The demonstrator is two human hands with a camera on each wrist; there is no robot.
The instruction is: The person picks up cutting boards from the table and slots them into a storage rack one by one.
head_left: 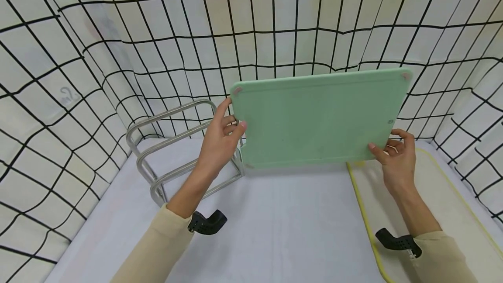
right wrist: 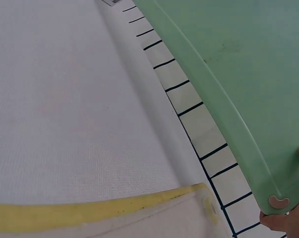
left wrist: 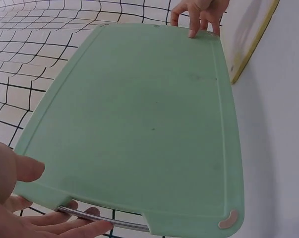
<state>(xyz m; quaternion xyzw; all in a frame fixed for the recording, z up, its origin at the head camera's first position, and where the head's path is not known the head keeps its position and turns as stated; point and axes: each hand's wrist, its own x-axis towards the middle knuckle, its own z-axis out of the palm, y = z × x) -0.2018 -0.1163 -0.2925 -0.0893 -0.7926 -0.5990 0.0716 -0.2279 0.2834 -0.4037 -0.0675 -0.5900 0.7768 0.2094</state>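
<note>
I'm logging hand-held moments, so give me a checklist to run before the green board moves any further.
1. Left hand gripping the green board: ok, thumb on the near face at the left end.
2. Right hand gripping it: ok, thumb on the near face by the lower right corner.
3. Visible face unmarked: not ok, small dark specks show in the left wrist view.
4. Board free of the metal rack: cannot tell, they overlap in the head view.
5. Yellow-edged board lying flat on the table: ok, at the right.
</note>
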